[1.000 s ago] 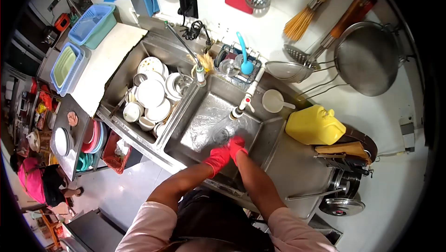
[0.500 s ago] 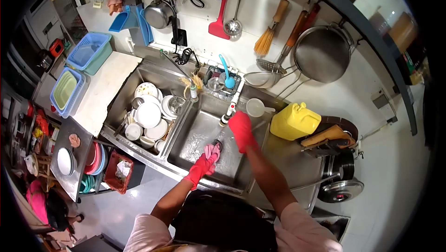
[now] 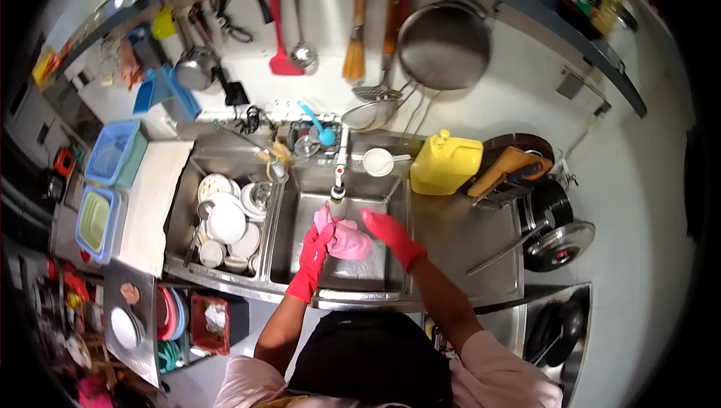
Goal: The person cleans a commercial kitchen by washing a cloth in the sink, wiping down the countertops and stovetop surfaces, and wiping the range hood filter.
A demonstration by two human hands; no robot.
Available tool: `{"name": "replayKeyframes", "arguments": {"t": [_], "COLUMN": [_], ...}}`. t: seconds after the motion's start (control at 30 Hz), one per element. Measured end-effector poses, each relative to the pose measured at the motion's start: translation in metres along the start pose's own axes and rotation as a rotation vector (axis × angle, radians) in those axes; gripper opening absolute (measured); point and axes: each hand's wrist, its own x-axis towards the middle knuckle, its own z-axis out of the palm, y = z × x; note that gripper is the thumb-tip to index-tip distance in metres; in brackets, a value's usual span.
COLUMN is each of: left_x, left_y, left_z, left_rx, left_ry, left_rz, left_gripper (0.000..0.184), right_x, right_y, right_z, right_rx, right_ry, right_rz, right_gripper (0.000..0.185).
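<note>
My left hand (image 3: 314, 252), in a red rubber glove, is closed on a pink cloth (image 3: 351, 242) over the right sink basin (image 3: 300, 216). The cloth hangs spread out to the right of that hand. Just right of the cloth is my right hand (image 3: 387, 231), also in a red glove, with its fingers stretched out and nothing visible in them. A small gap shows between it and the cloth. Behind both hands stands the faucet (image 3: 339, 175), its spout above the basin.
Stacked white plates and bowls (image 3: 227, 222) fill the left basin. A yellow jug (image 3: 446, 163) and a white ladle-like scoop (image 3: 379, 161) stand behind right. Utensils and a large pan (image 3: 444, 43) hang on the wall. Blue baskets (image 3: 113, 154) sit at the left.
My left hand has lifted the pink cloth from the basin floor, and it now hangs spread out. My right hand has come down from the faucet to beside the cloth. The view has shifted.
</note>
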Motion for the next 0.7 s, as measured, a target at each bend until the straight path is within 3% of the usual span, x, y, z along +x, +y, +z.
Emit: {"name": "replayKeyframes", "arguments": {"t": [0.03,0.13,0.27,0.33,0.43,0.47,0.57,0.7], "left_x": [0.004,0.004,0.019,0.018,0.005,-0.014,-0.043,-0.082], "left_y": [0.008,0.020,0.004,-0.003,-0.030,-0.019,-0.060,-0.131], "left_z": [0.006,0.028,0.065,0.092,0.132,0.153,0.186,0.219], "left_rx": [-0.039,0.019,0.057,0.114,0.076,0.105,-0.166,-0.197], "left_ry": [-0.048,-0.227,-0.341,-0.335,-0.173,-0.188,-0.459,-0.525], "left_rz": [-0.038,-0.116,-0.142,-0.116,-0.257,-0.394,-0.583,-0.855], "left_gripper": [0.038,0.038,0.044,0.053,0.064,0.063,0.045,0.032], "right_x": [-0.007,-0.068,-0.117,-0.153,-0.213,-0.229,-0.294,-0.395], "right_y": [0.012,-0.072,-0.078,-0.075,-0.085,-0.074,-0.054,-0.017], "right_z": [0.002,0.006,-0.020,-0.030,-0.030,-0.030,-0.020,-0.001], "right_rx": [0.088,0.222,0.293,0.264,0.295,0.308,0.282,0.160], "right_ry": [0.095,0.075,-0.024,0.194,0.541,0.641,0.908,1.252], "right_rz": [0.032,-0.134,-0.028,-0.023,-0.108,-0.173,-0.206,-0.098], "right_gripper": [0.051,0.048,0.040,0.034,0.028,0.029,0.028,0.023]}}
